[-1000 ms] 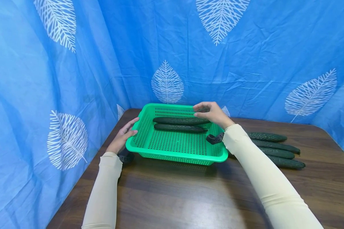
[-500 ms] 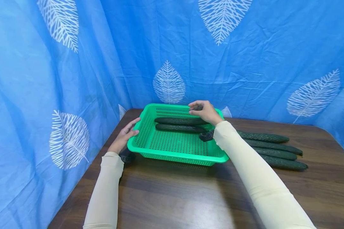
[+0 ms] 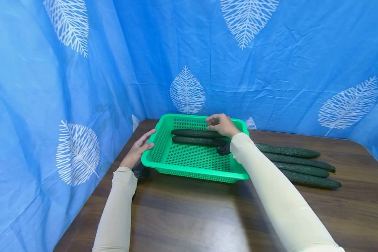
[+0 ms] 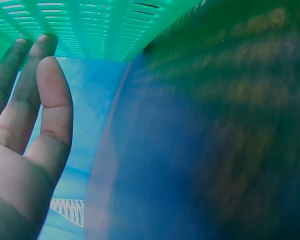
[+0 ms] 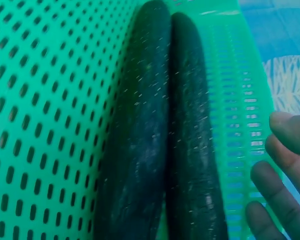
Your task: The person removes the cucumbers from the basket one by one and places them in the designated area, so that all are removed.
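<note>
A green perforated plastic basket [image 3: 192, 169] sits on the table. Two dark green cucumbers lie side by side along its back part: a rear cucumber [image 3: 192, 133] and a front cucumber [image 3: 195, 140]. My left hand [image 3: 136, 151] touches the basket's left side, and in the left wrist view its straight fingers [image 4: 27, 95] reach the slotted wall. Over the right ends of the cucumbers hovers my right hand [image 3: 222, 125], fingers loosely bent. In the right wrist view the thumb and fingertips [image 5: 270, 182] stand beside the cucumbers, apart from them, with nothing between.
Several more cucumbers [image 3: 302, 169] lie in a row on the brown wooden table [image 3: 189, 213], right of the basket and partly behind the right sleeve [image 3: 271, 185]. A blue curtain [image 3: 271, 70] with white leaf prints surrounds the table's back and left.
My right hand has shifted left over the cucumbers in the basket. The left hand stays at the basket's left side. The head view has turned slightly to the left.
</note>
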A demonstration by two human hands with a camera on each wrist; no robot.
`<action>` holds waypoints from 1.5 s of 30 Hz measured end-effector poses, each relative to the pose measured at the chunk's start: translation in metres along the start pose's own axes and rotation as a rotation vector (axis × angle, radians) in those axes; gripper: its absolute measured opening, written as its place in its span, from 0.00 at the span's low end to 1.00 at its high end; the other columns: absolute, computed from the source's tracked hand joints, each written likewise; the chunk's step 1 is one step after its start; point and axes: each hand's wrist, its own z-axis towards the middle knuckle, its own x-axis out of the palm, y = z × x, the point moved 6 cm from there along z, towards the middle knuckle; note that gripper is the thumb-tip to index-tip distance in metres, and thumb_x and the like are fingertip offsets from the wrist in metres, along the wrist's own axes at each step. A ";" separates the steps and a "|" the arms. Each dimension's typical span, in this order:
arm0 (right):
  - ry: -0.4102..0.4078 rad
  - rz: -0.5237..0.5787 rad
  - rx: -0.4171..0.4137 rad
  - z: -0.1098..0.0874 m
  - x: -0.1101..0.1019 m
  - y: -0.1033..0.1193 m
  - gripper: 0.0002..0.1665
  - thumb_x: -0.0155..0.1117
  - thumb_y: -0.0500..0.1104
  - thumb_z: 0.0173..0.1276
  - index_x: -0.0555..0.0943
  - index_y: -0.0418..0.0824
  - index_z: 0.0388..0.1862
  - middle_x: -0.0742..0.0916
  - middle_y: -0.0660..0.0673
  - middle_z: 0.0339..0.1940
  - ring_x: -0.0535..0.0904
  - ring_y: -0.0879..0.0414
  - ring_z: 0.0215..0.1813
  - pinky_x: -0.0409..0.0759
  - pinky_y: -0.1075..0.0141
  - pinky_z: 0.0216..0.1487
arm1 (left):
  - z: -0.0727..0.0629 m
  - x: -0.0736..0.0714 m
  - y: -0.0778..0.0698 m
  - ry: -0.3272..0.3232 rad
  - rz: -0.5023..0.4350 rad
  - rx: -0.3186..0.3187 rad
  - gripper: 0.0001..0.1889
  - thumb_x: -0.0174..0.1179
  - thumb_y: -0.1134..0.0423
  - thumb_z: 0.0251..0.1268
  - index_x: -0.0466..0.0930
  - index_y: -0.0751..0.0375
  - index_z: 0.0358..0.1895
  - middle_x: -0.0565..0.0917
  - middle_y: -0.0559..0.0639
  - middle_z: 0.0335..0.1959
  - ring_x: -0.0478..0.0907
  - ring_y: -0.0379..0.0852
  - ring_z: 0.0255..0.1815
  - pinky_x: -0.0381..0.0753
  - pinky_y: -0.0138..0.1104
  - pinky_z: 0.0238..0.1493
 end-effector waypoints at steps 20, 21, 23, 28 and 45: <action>0.083 -0.271 0.019 0.006 0.017 -0.012 0.28 0.75 0.33 0.73 0.82 0.31 0.70 0.85 0.32 0.67 0.80 0.37 0.70 0.79 0.45 0.69 | 0.000 0.001 0.000 0.004 -0.031 0.003 0.36 0.49 0.65 0.85 0.49 0.61 0.90 0.57 0.66 0.85 0.73 0.35 0.63 0.77 0.28 0.59; 0.089 -0.282 0.018 0.006 0.018 -0.012 0.29 0.75 0.33 0.72 0.82 0.31 0.70 0.85 0.32 0.68 0.80 0.37 0.70 0.79 0.45 0.69 | 0.000 0.001 0.000 0.005 -0.034 0.003 0.36 0.49 0.65 0.85 0.49 0.61 0.90 0.57 0.66 0.85 0.74 0.35 0.63 0.77 0.28 0.59; 0.101 -0.309 0.013 0.008 0.020 -0.012 0.30 0.76 0.33 0.71 0.82 0.31 0.71 0.85 0.32 0.68 0.80 0.37 0.71 0.80 0.45 0.69 | 0.001 0.001 0.000 0.007 -0.042 0.002 0.36 0.49 0.65 0.86 0.49 0.61 0.90 0.59 0.68 0.83 0.75 0.35 0.61 0.78 0.28 0.58; 0.144 -0.342 0.021 0.008 0.024 -0.011 0.32 0.78 0.36 0.71 0.81 0.31 0.72 0.84 0.31 0.70 0.79 0.36 0.72 0.80 0.44 0.69 | 0.002 0.001 0.000 0.007 -0.044 -0.001 0.36 0.50 0.65 0.86 0.50 0.60 0.90 0.60 0.68 0.83 0.76 0.35 0.61 0.79 0.29 0.57; 0.112 -0.306 -0.070 0.007 0.023 -0.005 0.25 0.77 0.36 0.72 0.86 0.29 0.65 0.86 0.31 0.66 0.81 0.36 0.68 0.80 0.43 0.68 | 0.002 -0.001 0.003 -0.003 -0.041 0.008 0.36 0.50 0.66 0.83 0.50 0.61 0.89 0.55 0.61 0.88 0.73 0.36 0.65 0.77 0.27 0.60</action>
